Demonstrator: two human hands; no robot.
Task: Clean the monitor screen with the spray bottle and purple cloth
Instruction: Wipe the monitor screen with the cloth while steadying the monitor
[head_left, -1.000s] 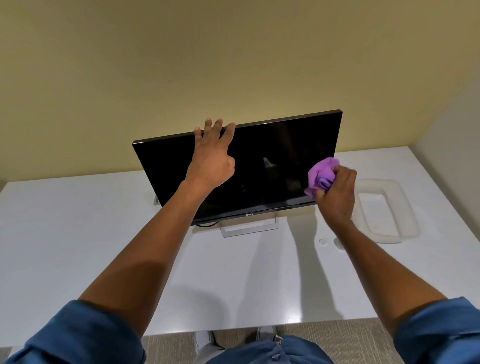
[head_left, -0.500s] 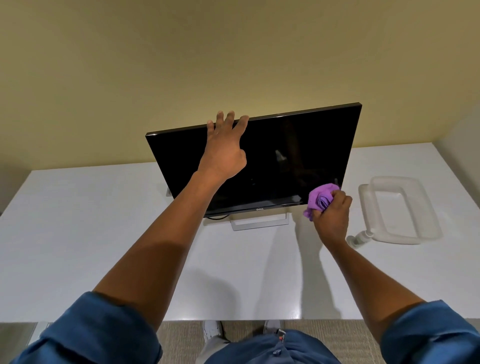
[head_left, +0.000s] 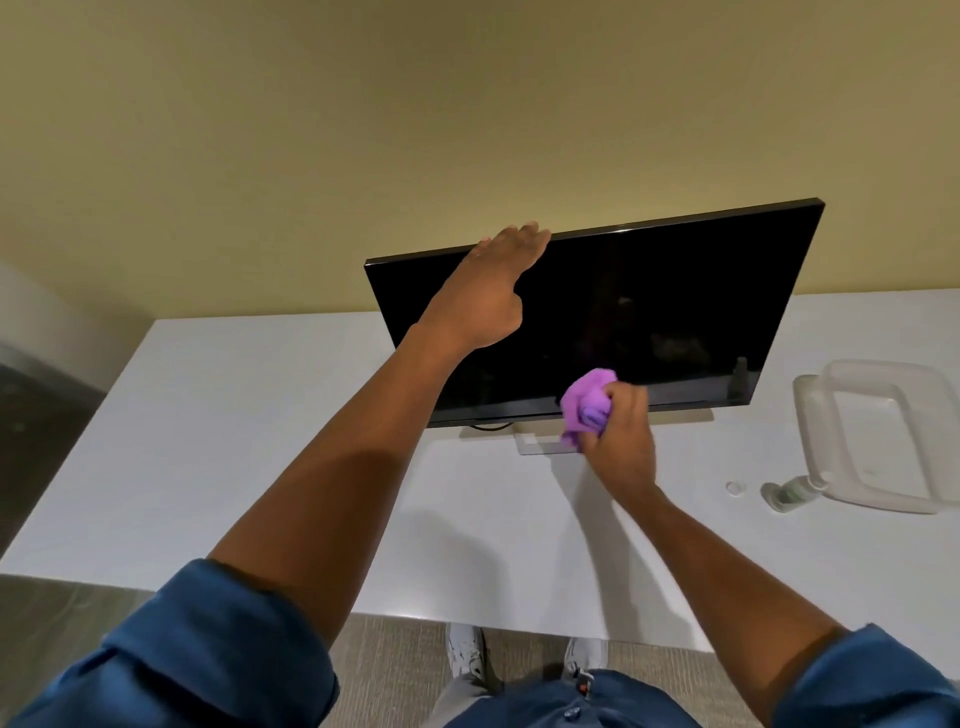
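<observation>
So we've got the monitor (head_left: 649, 312) standing on the white tabletop (head_left: 234, 441), wide side running left to right, and the black screen is tipped back so it faces up toward us, with its top edge leaning toward the yellow wall (head_left: 363, 130). Our left hand (head_left: 485, 291) is up at the top edge near the left corner, fingers straight and held together, laid over the rim. Our right hand (head_left: 621, 436) has the purple cloth (head_left: 589, 402) bunched up in curled fingers, and the cloth sits right at the bottom bezel, a bit left of the middle, just above the stand's white foot. The spray bottle (head_left: 789, 493) is lying on its side off to the right on the tabletop, long axis roughly left-right, with its right end up against a clear plastic tray (head_left: 815, 431); which end is the nozzle we can't really tell. A tiny clear cap-looking thing (head_left: 735, 487) sits just left of the bottle.
</observation>
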